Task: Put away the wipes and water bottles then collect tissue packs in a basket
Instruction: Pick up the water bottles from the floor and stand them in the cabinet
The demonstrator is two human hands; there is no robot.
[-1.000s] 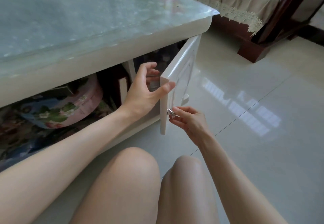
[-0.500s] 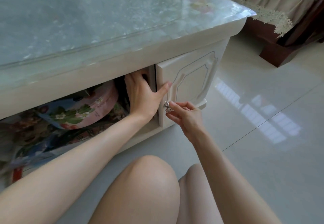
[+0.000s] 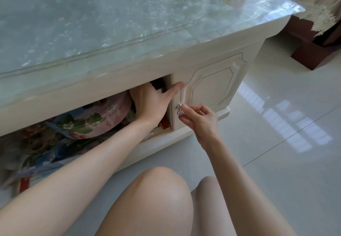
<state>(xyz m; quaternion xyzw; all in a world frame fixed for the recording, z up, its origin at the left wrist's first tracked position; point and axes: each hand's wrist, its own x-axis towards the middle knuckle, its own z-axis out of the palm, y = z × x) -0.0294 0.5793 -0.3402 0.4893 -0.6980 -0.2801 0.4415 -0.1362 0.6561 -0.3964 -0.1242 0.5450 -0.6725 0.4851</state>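
One cream panelled cabinet door stands upright, shut flush at the right end of the front of the cream glass-topped table. The right hand pinches its small silver knob at the door's left edge. The left hand's thumb lies straight on that edge. Its fingers are hidden inside the open shelf, so I cannot tell how they are curled.

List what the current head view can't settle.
Head view:
1. Cupboard contents: hidden behind the door.
2. Left hand: fingers tucked past the door edge into shadow; grip unclear.
3. Shelf clutter beside the floral tin: blocked by the left forearm, cut by the frame edge.
4. Knob: partly covered by the right hand.
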